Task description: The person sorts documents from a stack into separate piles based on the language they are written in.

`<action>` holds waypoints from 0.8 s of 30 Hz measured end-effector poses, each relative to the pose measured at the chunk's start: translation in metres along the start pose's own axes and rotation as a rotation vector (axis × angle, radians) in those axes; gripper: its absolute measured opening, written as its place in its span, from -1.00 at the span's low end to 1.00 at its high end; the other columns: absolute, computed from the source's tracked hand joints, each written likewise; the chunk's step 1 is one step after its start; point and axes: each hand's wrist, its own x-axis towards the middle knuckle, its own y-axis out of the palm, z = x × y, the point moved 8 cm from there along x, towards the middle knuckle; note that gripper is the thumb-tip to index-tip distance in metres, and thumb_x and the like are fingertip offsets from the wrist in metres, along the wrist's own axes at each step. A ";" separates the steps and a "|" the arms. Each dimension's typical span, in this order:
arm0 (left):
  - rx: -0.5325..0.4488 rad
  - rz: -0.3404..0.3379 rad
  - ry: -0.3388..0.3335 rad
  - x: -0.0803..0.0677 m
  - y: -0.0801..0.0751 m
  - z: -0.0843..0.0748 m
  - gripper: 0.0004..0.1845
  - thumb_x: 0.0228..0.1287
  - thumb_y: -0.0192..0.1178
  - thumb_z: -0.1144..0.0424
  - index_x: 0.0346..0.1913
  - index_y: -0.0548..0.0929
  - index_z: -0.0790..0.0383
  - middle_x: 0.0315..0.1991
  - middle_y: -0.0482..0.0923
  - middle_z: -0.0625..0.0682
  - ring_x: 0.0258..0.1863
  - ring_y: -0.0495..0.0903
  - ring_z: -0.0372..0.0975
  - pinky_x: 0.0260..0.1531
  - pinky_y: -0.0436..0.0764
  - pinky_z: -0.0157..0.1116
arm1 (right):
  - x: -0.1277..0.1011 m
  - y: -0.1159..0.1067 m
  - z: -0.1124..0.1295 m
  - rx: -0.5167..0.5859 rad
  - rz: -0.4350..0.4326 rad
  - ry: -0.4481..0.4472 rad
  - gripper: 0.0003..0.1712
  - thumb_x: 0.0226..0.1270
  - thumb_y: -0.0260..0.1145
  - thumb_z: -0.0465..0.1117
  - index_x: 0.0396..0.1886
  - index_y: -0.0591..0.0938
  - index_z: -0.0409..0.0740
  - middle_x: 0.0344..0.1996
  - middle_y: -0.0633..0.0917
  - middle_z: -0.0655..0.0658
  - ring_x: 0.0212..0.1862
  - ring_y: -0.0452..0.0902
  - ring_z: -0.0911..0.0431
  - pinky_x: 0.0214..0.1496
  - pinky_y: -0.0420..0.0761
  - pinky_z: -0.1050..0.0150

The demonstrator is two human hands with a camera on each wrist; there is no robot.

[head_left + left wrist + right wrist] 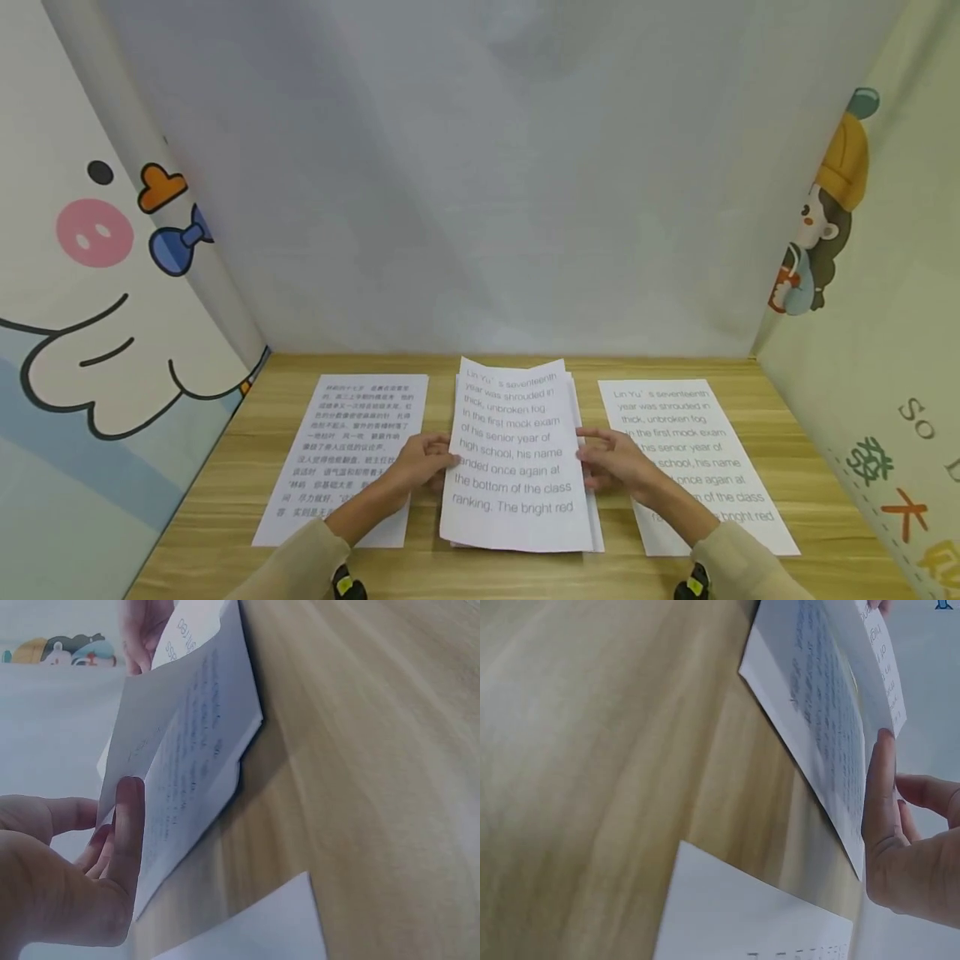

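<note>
A printed sheet of paper (513, 450) with large English text is held up by both hands in the middle of the wooden table. At its left edge my left hand (420, 465) pinches it between thumb and fingers; my right hand (618, 463) pinches the right edge. The sheet bows, its upper corners bent upward. Under it lies a paper stack (810, 697) whose top page bears small dense print, mostly covered in the head view. In the left wrist view, a gap shows between the raised sheet (139, 724) and the stack.
A page of Chinese text (345, 450) lies on the left of the table (225, 500), partly behind the left forearm. Right of the stack lies another English page (701, 450), partly covered by the right arm. A pale wall (510, 183) rises behind, with cartoon-printed panels at both sides.
</note>
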 end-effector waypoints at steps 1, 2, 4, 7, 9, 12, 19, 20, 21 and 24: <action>-0.003 0.000 0.002 0.000 0.000 -0.002 -0.55 0.34 0.25 0.33 0.25 0.53 0.41 -0.05 0.77 0.16 -0.25 0.73 -0.21 -0.29 0.71 -0.27 | 0.000 -0.002 0.002 -0.002 -0.004 -0.007 -0.24 0.47 0.27 -0.24 0.53 0.20 -0.39 -0.05 0.78 -0.13 -0.10 0.74 0.12 -0.15 0.79 0.25; -0.007 0.001 0.004 -0.001 0.000 -0.005 -0.55 0.35 0.24 0.33 0.26 0.53 0.41 -0.03 0.76 0.17 -0.24 0.74 -0.21 -0.27 0.72 -0.26 | 0.000 -0.003 0.004 -0.005 -0.008 -0.015 -0.24 0.48 0.26 -0.24 0.53 0.20 -0.39 -0.05 0.78 -0.14 -0.10 0.75 0.11 -0.14 0.79 0.25; -0.018 0.007 0.007 -0.001 0.001 -0.009 -0.53 0.37 0.23 0.32 0.28 0.51 0.42 -0.01 0.75 0.19 -0.22 0.74 -0.20 -0.22 0.76 -0.24 | 0.000 -0.008 0.007 -0.006 -0.032 -0.019 -0.27 0.47 0.26 -0.25 0.52 0.24 -0.38 -0.06 0.78 -0.14 -0.09 0.76 0.11 -0.12 0.79 0.24; -0.042 0.026 0.016 -0.001 0.004 -0.014 -0.50 0.37 0.22 0.32 0.32 0.47 0.43 0.00 0.74 0.20 -0.22 0.75 -0.19 -0.18 0.79 -0.22 | -0.001 -0.016 0.010 -0.025 -0.072 -0.015 -0.32 0.47 0.26 -0.24 0.49 0.30 -0.35 -0.08 0.79 -0.11 -0.09 0.75 0.11 -0.09 0.78 0.23; -0.053 0.042 0.032 -0.002 0.007 -0.017 -0.48 0.37 0.22 0.33 0.33 0.44 0.46 -0.03 0.74 0.22 -0.24 0.74 -0.19 -0.17 0.80 -0.21 | -0.002 -0.022 0.012 -0.038 -0.107 -0.009 -0.35 0.47 0.27 -0.23 0.47 0.35 -0.33 -0.10 0.79 -0.09 -0.10 0.75 0.13 -0.08 0.78 0.22; -0.054 0.062 0.052 -0.001 0.015 -0.021 -0.53 0.38 0.21 0.34 0.29 0.48 0.44 -0.08 0.75 0.19 -0.26 0.74 -0.20 -0.17 0.80 -0.21 | -0.006 -0.032 0.013 -0.061 -0.138 -0.001 -0.35 0.47 0.27 -0.21 0.47 0.35 -0.32 -0.10 0.77 -0.06 -0.10 0.72 0.14 -0.06 0.78 0.22; -0.058 0.097 0.081 0.003 0.034 -0.030 -0.62 0.38 0.22 0.33 0.21 0.54 0.37 -0.15 0.77 0.13 -0.28 0.74 -0.22 -0.22 0.80 -0.23 | -0.016 -0.054 0.011 -0.060 -0.176 0.007 -0.29 0.47 0.31 -0.14 0.49 0.35 -0.33 -0.04 0.78 -0.06 -0.07 0.73 0.15 0.00 0.77 0.23; -0.062 0.105 0.087 0.004 0.037 -0.032 -0.63 0.39 0.22 0.33 0.20 0.54 0.38 -0.14 0.77 0.13 -0.28 0.74 -0.21 -0.23 0.80 -0.24 | -0.017 -0.056 0.010 -0.059 -0.175 0.006 -0.29 0.47 0.31 -0.13 0.49 0.35 -0.33 -0.03 0.78 -0.06 -0.06 0.72 0.15 0.00 0.77 0.23; -0.065 0.114 0.092 0.005 0.039 -0.033 -0.63 0.40 0.21 0.33 0.20 0.54 0.38 -0.14 0.76 0.15 -0.28 0.75 -0.21 -0.24 0.80 -0.24 | -0.019 -0.058 0.010 -0.059 -0.176 0.005 -0.28 0.47 0.32 -0.12 0.49 0.34 -0.34 -0.02 0.78 -0.06 -0.05 0.72 0.16 0.01 0.77 0.24; -0.066 0.143 0.115 0.008 0.048 -0.036 -0.62 0.41 0.20 0.33 0.22 0.53 0.41 -0.11 0.75 0.17 -0.26 0.75 -0.20 -0.25 0.81 -0.23 | -0.025 -0.066 0.007 -0.057 -0.196 0.008 -0.27 0.47 0.32 -0.11 0.49 0.34 -0.35 -0.01 0.78 -0.04 -0.05 0.71 0.17 0.02 0.76 0.24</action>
